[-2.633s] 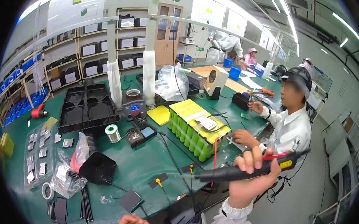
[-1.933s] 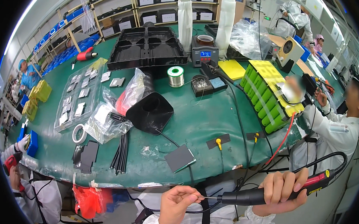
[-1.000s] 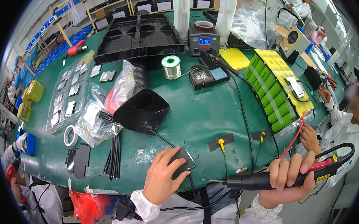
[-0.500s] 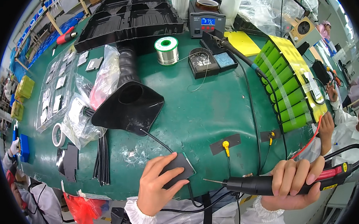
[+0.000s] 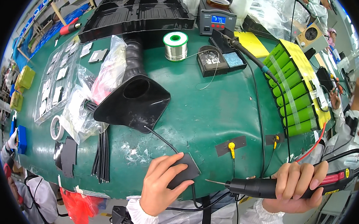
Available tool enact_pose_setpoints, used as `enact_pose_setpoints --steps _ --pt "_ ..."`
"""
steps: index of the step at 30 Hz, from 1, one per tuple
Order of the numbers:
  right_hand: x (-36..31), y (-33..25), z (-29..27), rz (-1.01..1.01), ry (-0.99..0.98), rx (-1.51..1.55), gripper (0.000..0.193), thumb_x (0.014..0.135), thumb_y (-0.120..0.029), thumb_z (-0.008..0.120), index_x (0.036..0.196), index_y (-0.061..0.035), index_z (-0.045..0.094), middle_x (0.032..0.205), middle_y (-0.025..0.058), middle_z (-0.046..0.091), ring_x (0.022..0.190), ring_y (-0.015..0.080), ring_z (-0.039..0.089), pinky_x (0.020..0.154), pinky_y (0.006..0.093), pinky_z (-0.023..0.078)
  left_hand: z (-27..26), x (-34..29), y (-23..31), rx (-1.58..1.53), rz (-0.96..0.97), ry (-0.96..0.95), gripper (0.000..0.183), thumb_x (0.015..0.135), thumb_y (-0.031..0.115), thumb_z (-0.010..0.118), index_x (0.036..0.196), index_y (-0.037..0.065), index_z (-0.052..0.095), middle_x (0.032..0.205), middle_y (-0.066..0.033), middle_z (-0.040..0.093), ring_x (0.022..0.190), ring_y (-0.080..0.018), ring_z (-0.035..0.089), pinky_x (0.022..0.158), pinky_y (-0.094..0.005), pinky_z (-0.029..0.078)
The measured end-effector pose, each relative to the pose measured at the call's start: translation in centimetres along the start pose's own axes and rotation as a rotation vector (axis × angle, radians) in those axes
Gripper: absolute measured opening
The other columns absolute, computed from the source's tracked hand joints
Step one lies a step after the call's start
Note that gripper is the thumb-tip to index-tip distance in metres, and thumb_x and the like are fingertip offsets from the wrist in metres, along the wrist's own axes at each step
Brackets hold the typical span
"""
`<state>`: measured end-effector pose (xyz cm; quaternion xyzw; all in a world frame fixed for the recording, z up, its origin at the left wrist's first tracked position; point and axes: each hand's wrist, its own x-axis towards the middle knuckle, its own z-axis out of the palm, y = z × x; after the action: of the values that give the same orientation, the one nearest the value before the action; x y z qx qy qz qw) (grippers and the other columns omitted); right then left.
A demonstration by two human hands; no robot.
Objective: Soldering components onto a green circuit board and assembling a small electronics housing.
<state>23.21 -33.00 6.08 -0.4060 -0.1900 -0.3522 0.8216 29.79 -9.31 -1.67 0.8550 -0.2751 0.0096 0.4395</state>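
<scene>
My left hand (image 5: 161, 188) is closed on a small dark grey rectangular piece (image 5: 188, 169) near the table's front edge, fingers on top and thumb at its near side. A black cable (image 5: 162, 138) runs from its far side toward the black fume hood, and another cable leaves its near side. My right hand (image 5: 299, 185) is wrapped round a black electric screwdriver (image 5: 252, 188) with a red lever and a cord at its rear end. The screwdriver lies nearly level, its thin bit (image 5: 215, 182) pointing left, a short gap away from the grey piece.
Beyond my hands stand the black fume hood (image 5: 147, 100), a solder spool (image 5: 175, 49), a soldering station (image 5: 217, 20), an iron in its holder (image 5: 251, 55) and a green cell pack (image 5: 294, 91). Black tubes (image 5: 101, 158) and a tape ring (image 5: 57, 129) lie left. Co-workers sit both sides.
The whole view has shifted slightly, so the table things appear a little to the right. Both hands keep their grips. A co-worker's hand at the far right has risen.
</scene>
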Motion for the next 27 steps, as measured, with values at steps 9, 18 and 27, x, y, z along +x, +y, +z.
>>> enact_pose_setpoints --steps 9,18,27 --pt "-0.6 -0.9 -0.3 -0.015 0.045 0.004 0.023 0.096 -0.016 0.057 0.087 -0.0095 0.037 0.055 0.0024 0.043 0.035 0.0099 0.039 0.036 0.0248 0.04 -0.3 -0.1 0.2 -0.018 0.001 -0.049 0.045 0.063 0.007 0.087 0.103 0.001 0.07 0.126 -0.0107 0.067 0.11 -0.0327 0.059 0.091 -0.0407 0.052" --pt "-0.8 -1.7 -0.3 -0.017 0.05 0.014 0.023 0.097 -0.017 0.056 0.087 -0.0099 0.037 0.054 0.0024 0.042 0.035 0.0099 0.039 0.036 0.0253 0.04 -3.0 -1.2 -0.4 -0.03 -0.039 0.09 0.064 0.06 0.003 0.089 0.118 0.001 0.062 0.123 -0.0171 0.065 0.114 -0.0305 0.062 0.096 -0.0397 0.051" --pt "-1.6 -2.2 -1.1 0.007 0.02 0.043 0.024 0.098 -0.024 0.055 0.092 -0.0094 0.038 0.06 0.0029 0.046 0.038 0.0112 0.041 0.038 0.0285 0.041 -5.1 -3.2 -3.9 -0.442 -0.26 0.219 0.024 0.081 -0.011 0.072 0.102 -0.002 0.066 0.101 -0.0057 0.051 0.086 -0.0118 0.054 0.077 -0.0244 0.047"
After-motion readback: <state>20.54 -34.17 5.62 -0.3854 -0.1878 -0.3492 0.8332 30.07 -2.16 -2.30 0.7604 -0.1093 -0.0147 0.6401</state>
